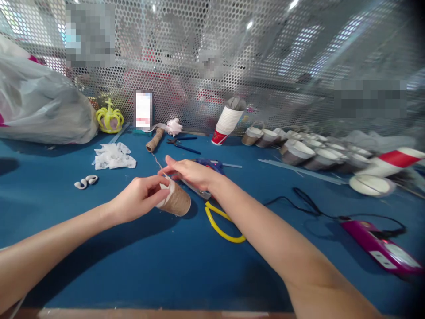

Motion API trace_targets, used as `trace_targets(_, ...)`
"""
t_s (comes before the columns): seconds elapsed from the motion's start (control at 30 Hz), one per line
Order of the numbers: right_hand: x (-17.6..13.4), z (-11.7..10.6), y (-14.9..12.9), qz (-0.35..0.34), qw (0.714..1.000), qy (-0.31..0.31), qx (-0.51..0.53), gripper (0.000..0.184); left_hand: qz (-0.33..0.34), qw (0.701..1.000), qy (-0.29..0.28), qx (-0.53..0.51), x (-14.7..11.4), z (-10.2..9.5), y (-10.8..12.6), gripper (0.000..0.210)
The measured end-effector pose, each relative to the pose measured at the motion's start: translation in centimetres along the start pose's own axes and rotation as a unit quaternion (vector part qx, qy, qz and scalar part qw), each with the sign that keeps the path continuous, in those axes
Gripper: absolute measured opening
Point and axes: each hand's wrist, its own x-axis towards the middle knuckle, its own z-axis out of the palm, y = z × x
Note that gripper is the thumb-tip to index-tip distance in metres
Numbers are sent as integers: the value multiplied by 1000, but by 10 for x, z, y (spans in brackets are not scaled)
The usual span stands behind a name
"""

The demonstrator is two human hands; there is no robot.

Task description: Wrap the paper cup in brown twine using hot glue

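Note:
My left hand (142, 199) grips the rim of a paper cup (179, 200), thumb outside and fingers toward the opening. The cup lies tilted, its side wrapped in brown twine and its mouth toward my left hand. Just past the cup, my right hand (192, 173) has its fingers closed at the twine (158, 162), the thumb raised; the exact grip is partly hidden. That strand runs from a twine roll (155, 141) to the cup. Beneath my right forearm lie yellow-handled scissors (221, 228), partly covered. A blue glue gun (211, 165) sits behind my right wrist.
White lace (114, 157), a clay-like white piece (86, 181) and pliers (184, 144) lie on the blue table. A cup stack (229, 119) leans at the back. Wrapped cups (299, 153) crowd the right. A purple power strip (381, 246) with a black cable lies front right.

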Motion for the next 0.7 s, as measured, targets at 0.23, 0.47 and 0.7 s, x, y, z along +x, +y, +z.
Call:
trace_targets(0.23,-8,0,1,-24,983,58,173,5,4,1000,-5,3,2,-2,3,30)
trace_targets(0.47,-28,0,3,-82,978,128,147,13,-41,998,7,-37,7,-2,-4,35)
trace_targets(0.7,-31,5,0,-113,977,170,65,11,-39,998,-6,-46,4,-2,-3,34)
